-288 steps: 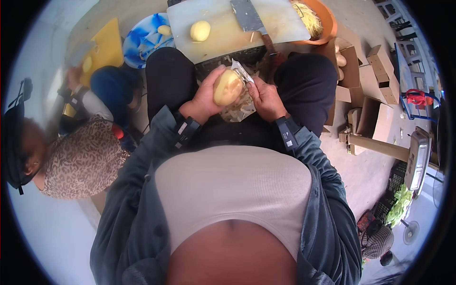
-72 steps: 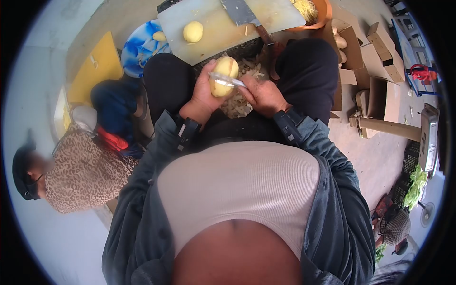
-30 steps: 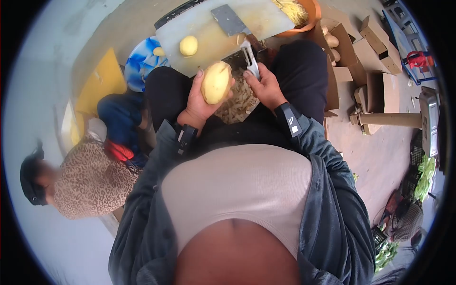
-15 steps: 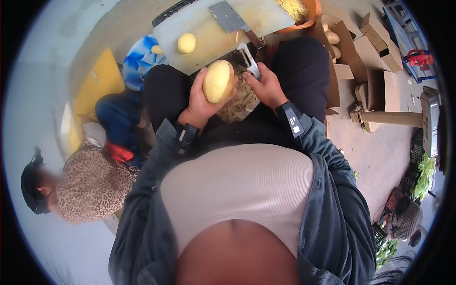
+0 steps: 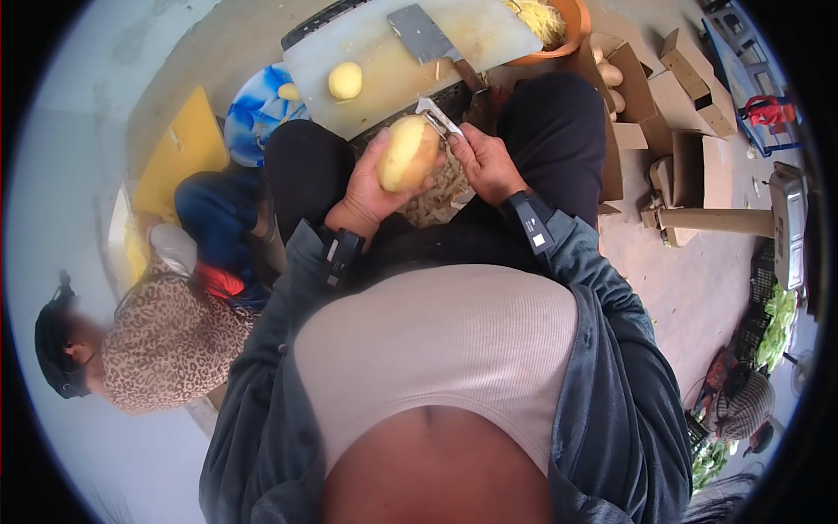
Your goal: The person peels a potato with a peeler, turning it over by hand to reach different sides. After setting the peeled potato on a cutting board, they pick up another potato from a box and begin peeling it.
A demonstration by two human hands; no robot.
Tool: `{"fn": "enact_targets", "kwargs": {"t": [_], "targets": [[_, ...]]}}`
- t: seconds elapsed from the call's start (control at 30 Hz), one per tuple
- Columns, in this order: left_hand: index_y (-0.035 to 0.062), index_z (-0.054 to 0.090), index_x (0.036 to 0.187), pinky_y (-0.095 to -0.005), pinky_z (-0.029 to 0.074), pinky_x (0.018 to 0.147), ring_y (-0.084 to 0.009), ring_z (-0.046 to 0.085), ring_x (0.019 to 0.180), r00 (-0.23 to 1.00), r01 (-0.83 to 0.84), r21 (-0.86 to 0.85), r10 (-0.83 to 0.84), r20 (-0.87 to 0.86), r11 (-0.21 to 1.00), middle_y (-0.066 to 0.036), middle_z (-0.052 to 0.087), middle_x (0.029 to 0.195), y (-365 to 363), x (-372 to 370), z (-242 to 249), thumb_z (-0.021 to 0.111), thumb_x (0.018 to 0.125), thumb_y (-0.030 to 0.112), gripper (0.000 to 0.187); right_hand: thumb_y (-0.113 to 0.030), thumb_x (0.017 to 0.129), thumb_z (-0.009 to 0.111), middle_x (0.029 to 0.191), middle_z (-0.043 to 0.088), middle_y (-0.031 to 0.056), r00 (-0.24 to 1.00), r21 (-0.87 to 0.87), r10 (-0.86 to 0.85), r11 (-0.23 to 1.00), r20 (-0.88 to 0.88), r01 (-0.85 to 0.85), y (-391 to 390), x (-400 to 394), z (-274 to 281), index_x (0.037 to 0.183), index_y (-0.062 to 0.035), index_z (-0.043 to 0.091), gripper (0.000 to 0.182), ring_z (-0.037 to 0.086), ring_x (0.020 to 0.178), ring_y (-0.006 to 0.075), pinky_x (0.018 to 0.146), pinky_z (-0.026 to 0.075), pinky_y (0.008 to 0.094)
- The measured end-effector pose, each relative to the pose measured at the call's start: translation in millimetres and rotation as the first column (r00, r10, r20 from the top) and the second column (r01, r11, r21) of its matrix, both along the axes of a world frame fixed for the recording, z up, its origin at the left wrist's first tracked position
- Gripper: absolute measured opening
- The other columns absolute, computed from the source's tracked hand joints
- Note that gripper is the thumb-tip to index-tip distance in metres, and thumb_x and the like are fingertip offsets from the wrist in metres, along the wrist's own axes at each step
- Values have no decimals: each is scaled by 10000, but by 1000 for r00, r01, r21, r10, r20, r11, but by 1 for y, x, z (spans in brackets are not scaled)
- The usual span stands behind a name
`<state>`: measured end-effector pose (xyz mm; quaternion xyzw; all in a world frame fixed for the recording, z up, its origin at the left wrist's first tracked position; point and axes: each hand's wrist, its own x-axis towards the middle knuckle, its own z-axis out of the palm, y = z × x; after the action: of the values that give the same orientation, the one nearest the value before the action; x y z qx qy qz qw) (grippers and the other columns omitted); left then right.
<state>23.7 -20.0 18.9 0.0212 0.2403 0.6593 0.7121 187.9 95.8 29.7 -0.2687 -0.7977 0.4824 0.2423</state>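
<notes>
A large, partly peeled potato (image 5: 404,159) is held in my left hand (image 5: 365,187), its right side still brownish with skin. My right hand (image 5: 490,163) grips a white peeler (image 5: 439,117), whose head is at the upper right side of the potato. Below and between my hands lies a heap of potato peelings (image 5: 435,203), partly hidden by the hands. In front of me a peeled potato (image 5: 345,80) rests on the white cutting board (image 5: 384,92), and a cleaver (image 5: 422,37) with a wooden handle lies across the board's right part.
A blue and white basin (image 5: 249,131) stands left of the board. At the upper right are an orange bowl (image 5: 578,26) of yellow shreds and a cardboard box (image 5: 642,96) with unpeeled potatoes. A person in a leopard-print top (image 5: 175,345) sits at left; another person (image 5: 742,406) is far right.
My right hand has brought the peeler leftward to the potato's upper side. The potato has turned in my left hand, showing more of its brownish skin.
</notes>
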Motion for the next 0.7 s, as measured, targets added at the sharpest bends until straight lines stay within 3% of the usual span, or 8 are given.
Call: {"fn": "enact_targets", "kwargs": {"t": [0.33, 0.43, 0.63, 0.7], "targets": [[81, 484, 1272, -429, 478, 744, -396, 546, 1087, 999, 24, -25, -25, -42, 999, -131, 565, 1208, -1, -1, 2, 488, 903, 431, 509, -237, 944, 492, 725, 577, 234, 999, -18, 31, 999, 30, -30, 2, 0, -2, 878, -9, 552, 245, 566, 706, 430, 606, 454, 406], [43, 466, 1267, -414, 502, 730, -377, 574, 1020, 999, 15, 2, -15, -42, 1000, -190, 557, 1180, -2, 3, 3, 444, 921, 435, 523, -240, 946, 490, 743, 578, 235, 998, -27, 54, 998, 41, -53, 2, 2, -2, 889, -5, 554, 250, 562, 703, 418, 624, 453, 402], [41, 482, 1243, -419, 500, 752, -377, 575, 990, 1000, -14, -46, 14, 18, 999, -191, 566, 1154, -4, 4, 3, 446, 921, 437, 512, -230, 947, 490, 760, 577, 215, 994, -94, 103, 991, 38, -99, -1, 3, 2, 899, -8, 561, 238, 548, 694, 377, 654, 452, 383], [41, 485, 1239, -419, 499, 759, -378, 572, 994, 999, -16, -60, 18, 28, 998, -191, 567, 1152, -4, 4, 3, 450, 920, 437, 511, -222, 947, 491, 751, 573, 204, 992, -96, 118, 988, -36, -121, -2, 3, 0, 898, -13, 560, 226, 550, 688, 360, 653, 452, 376]]}}
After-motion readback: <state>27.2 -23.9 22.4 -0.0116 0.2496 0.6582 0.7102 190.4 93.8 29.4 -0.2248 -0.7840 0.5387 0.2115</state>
